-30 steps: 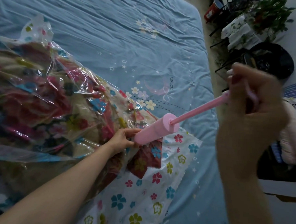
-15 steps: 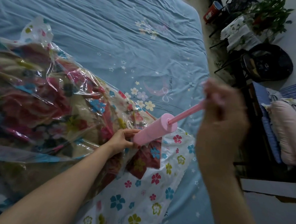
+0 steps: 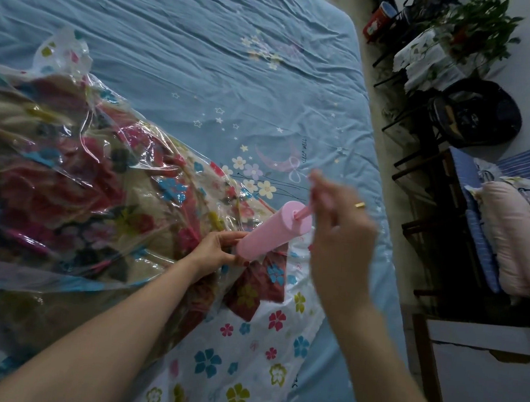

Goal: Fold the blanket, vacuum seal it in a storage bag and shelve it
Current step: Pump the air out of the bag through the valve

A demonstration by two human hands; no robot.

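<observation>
A clear storage bag (image 3: 240,350) printed with small flowers lies on the bed, and the folded floral blanket (image 3: 70,187) fills it. A pink hand pump (image 3: 271,232) stands tilted on the bag. My left hand (image 3: 214,252) grips the pump's base where it meets the bag. My right hand (image 3: 336,234) grips the pump's pink handle, close above the cylinder, with only a short piece of rod showing. The valve under the pump is hidden.
The bed has a blue sheet (image 3: 205,55) with stars and flowers. Past its right edge runs a strip of floor. Beyond that stand a dark chair (image 3: 473,118), a small covered table with a plant (image 3: 476,30), a red container (image 3: 376,23) and a bench with pink pillows (image 3: 512,237).
My right hand has pushed the pump handle down toward the cylinder, so the long rod seen earlier is almost fully inside. My left hand and the bag have stayed in place.
</observation>
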